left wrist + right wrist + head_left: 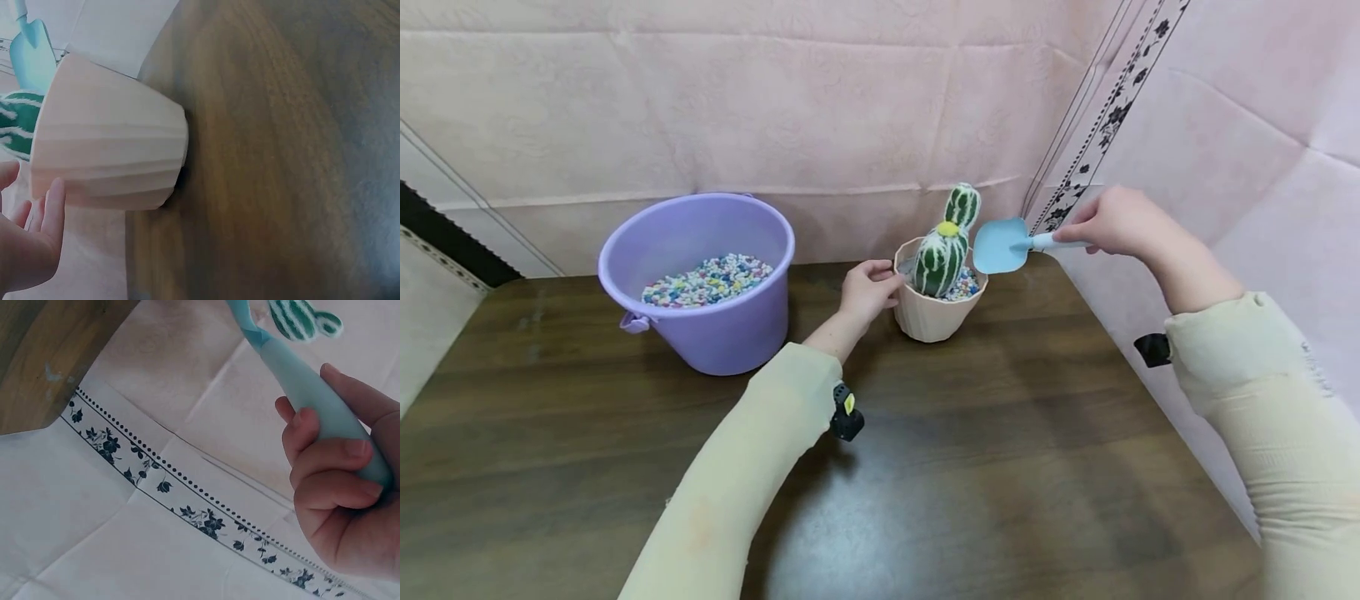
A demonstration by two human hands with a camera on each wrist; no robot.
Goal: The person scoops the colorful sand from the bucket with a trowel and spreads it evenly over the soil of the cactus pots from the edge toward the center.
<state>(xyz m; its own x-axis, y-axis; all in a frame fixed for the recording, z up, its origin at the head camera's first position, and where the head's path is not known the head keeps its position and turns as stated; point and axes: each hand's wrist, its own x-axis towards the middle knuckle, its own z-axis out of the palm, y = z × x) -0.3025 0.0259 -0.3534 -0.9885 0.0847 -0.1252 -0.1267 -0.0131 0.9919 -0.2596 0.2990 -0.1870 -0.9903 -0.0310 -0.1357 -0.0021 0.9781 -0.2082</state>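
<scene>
A cream fluted flowerpot (934,317) holds a stuffed green cactus (938,262) with a yellow flower, and small colored beads (962,286). My left hand (867,292) is at its left rim, thumb and fingers either side of the edge in the left wrist view. My right hand (1116,223) grips the pale blue handle (319,394) of a toy shovel, fingers wrapped around it. The shovel's blue blade (1000,246) hangs beside the cactus, overlapping the pot's right rim in the head view. No beads show on the blade's visible face.
A purple bucket (730,333) with many colored beads (711,282) stands on the left, near the back edge of the brown wooden table (970,467). Pink patterned wall covering (760,108) rises behind the pot, and another wall panel (1247,125) closes in on the right.
</scene>
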